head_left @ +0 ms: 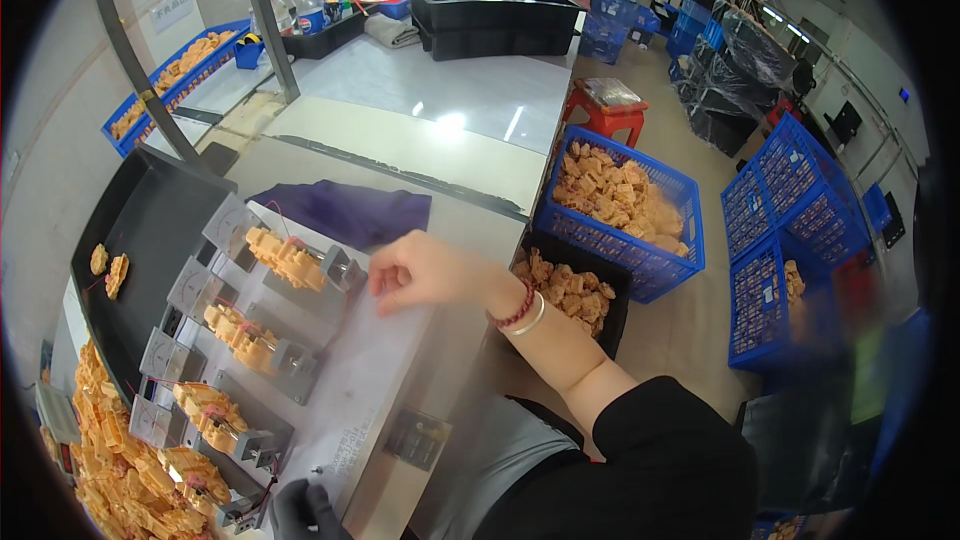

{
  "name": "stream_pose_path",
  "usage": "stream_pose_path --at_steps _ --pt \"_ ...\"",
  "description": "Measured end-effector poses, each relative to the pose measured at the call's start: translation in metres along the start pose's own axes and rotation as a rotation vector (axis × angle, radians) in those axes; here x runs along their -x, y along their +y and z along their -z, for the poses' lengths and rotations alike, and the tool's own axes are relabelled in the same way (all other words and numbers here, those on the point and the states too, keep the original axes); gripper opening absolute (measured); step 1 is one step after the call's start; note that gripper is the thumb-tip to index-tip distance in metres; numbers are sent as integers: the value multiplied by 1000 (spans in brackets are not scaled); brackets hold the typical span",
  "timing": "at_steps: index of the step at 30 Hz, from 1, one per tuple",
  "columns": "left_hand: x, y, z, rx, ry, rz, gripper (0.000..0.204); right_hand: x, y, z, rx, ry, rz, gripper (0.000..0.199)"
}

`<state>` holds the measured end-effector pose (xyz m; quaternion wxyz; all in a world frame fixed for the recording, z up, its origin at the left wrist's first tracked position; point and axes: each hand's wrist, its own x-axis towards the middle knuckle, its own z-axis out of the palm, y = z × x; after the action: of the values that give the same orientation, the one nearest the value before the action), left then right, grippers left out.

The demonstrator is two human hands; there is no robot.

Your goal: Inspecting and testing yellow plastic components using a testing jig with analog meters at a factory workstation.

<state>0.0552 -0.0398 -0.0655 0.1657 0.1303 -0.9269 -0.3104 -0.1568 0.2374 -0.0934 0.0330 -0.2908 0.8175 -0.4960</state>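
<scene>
Four clamp fixtures [262, 342] sit in a slanted row on a grey plate on the bench [470, 100], each holding a stack of orange plastic parts [288, 262] between end blocks, probably so the stacks stay aligned against the small dial gauges [232, 224] at their left ends.

Head view: right hand [425, 270] reaches across from the right, fingertips pressed together just beside the far fixture's right end block, pinching something too small to tell, perhaps a thin red wire. Left hand [305, 510], in a black glove, rests at the near edge of the plate; its grip cannot be told.

Loose orange parts heap at near left [120, 480]; two lie on the black tray [150, 230] at left. Purple cloth [345, 210] lies beyond the plate.

Packages: blue mesh crates of parts on the floor at right [625, 200], a black bin [575, 290] nearer, black tubs [490, 15] and capped bottles [310, 5] far. A pale rectangular sign [170, 8] hangs on the far-left wall.
</scene>
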Motion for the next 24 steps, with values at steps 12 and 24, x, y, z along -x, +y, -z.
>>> stream_pose_path --at_steps 12,24 --pt "15 -61 32 -113 14 125 24 33 -88 -33 204 305 408 29" --pt "12 -72 31 66 -9 158 24 52 -217 -12 678 -276 902 19"
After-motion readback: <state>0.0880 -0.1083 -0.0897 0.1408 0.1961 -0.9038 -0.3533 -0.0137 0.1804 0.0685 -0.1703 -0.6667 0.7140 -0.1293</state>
